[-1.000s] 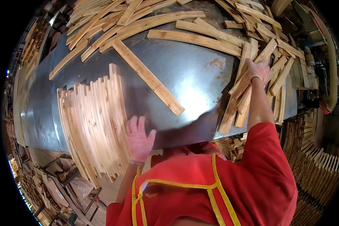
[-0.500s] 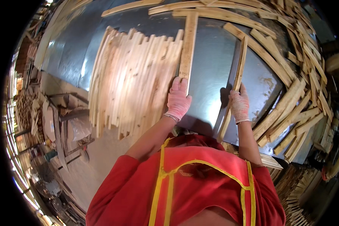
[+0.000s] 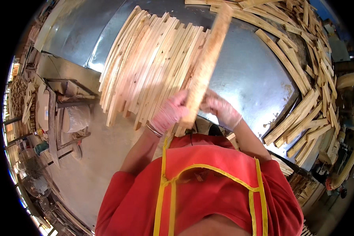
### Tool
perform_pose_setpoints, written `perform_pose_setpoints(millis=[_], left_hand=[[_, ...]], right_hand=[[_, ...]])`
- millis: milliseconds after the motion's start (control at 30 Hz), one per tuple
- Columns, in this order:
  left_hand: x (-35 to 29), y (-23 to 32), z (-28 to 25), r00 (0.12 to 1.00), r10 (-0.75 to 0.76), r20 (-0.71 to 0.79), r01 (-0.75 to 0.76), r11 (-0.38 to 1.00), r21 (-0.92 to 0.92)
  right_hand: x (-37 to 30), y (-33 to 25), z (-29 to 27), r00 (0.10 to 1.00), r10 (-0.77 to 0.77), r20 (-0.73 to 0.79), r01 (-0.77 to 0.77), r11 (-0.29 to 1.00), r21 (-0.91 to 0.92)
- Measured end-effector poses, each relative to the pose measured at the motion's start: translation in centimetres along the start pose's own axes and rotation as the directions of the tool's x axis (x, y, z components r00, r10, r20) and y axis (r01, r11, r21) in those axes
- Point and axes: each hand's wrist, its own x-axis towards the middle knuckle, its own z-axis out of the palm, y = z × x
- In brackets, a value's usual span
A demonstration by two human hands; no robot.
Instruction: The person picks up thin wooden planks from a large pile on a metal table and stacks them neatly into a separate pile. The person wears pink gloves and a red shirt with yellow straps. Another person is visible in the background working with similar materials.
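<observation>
A wooden plank (image 3: 209, 63), smeared by motion, is lifted over the right edge of a row of wooden slats (image 3: 149, 59), tilted with its far end to the right. My left hand (image 3: 168, 113), in a pale pinkish work glove, is closed at the plank's near end, from the left side. On the other side my right hand (image 3: 223, 109), gloved alike and blurred, is closed with its curled fingers against the plank, partly hidden by it. The slats lie side by side on the dark metal tabletop (image 3: 244, 74), their near ends uneven and jutting past its edge.
Loose planks (image 3: 299, 114) are heaped along the right and far sides of the table. To the left on the floor stand a wooden frame (image 3: 59, 118) and a fan (image 3: 35, 173). A ribbed hose (image 3: 348, 159) hangs at the far right.
The plank under my left hand has come up off the table and nearer to me. My right hand has moved left to it, away from the narrow slat it held. The view has shifted.
</observation>
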Motion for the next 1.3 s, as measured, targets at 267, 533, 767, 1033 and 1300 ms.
perform_pose_setpoints(millis=[267,533,767,1033,1300], left_hand=[[0.5,-4.5,4.5,0.935,0.275,-0.223,0.062,0.491,0.869],[3.3,-7.3,6.3,0.849,0.47,-0.242,0.274,0.0,0.962],[4.6,-8.9,8.5,0.893,0.435,-0.119,0.17,-0.082,0.982],[1.8,-4.6,6.8,0.912,0.379,-0.158,0.072,0.23,0.97],[-1.9,-10.0,2.6,0.877,0.477,-0.051,0.042,0.03,0.999]], right_hand=[[-3.7,-17.3,-8.1,0.603,-0.655,-0.456,0.541,0.756,-0.369],[5.6,-14.4,-12.3,0.872,-0.37,-0.321,0.179,0.851,-0.494],[9.0,0.5,-5.1,0.846,-0.251,-0.47,-0.064,0.829,-0.556],[4.0,-10.1,-6.9,0.703,-0.412,-0.581,0.149,0.883,-0.446],[-2.0,-39.0,-14.5,0.056,-0.944,-0.326,-0.005,0.327,-0.945]])
